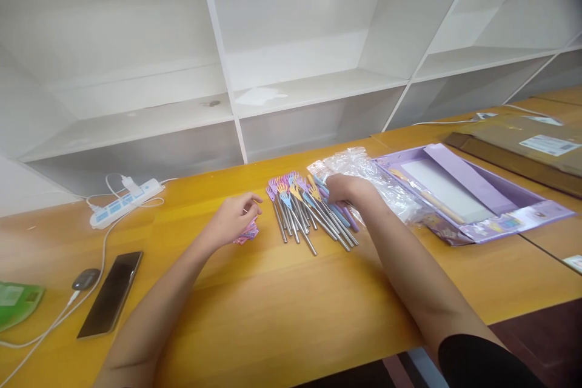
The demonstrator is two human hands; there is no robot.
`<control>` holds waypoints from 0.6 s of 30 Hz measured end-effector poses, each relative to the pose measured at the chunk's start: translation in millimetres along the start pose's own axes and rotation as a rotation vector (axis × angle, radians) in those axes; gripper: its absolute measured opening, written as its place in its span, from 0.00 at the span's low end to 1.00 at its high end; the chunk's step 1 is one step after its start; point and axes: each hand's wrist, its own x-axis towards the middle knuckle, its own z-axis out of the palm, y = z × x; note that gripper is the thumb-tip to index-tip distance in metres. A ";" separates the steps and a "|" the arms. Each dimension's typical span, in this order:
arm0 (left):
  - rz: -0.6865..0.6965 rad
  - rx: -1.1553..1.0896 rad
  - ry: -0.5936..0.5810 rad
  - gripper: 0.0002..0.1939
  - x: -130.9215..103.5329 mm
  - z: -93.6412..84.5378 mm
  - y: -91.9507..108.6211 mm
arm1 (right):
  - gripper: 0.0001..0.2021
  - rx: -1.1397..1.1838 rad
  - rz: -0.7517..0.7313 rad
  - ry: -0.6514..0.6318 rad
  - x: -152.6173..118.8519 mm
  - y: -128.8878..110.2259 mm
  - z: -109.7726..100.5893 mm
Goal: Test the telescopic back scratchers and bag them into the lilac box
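Note:
Several small back scratchers (293,206) lie heaped mid-table, with metal rods and hand-shaped heads in purple, yellow, blue and pink. To their left, my left hand (237,217) hovers at a small stack of pink printed cards (248,232); its fingers are loosely bent, thumb apart. Whether it touches the cards is unclear. My right hand (342,188) reaches down at the right side of the heap, where blue and purple handles (348,218) lie beside clear plastic bags (382,185). Its fingers are hidden behind the hand.
A purple open box (504,194) with a yellow back scratcher (427,197) inside stands right, before a flat cardboard carton (522,139). On the left are a power strip (127,203), cables, a phone (111,294), a dark case (86,279) and a green packet (18,303). White shelving (318,94) rises behind.

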 end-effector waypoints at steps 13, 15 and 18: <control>0.076 0.153 0.059 0.15 2.5 -0.3 -0.6 | 0.11 0.051 -0.083 -0.158 21.4 2.3 13.0; 0.082 0.160 0.061 0.15 2.3 -0.3 -0.4 | 0.11 0.060 -0.080 -0.173 25.6 2.7 15.0; 0.079 0.158 0.063 0.15 2.2 -0.4 0.3 | 0.11 0.057 -0.060 -0.187 27.7 2.2 16.1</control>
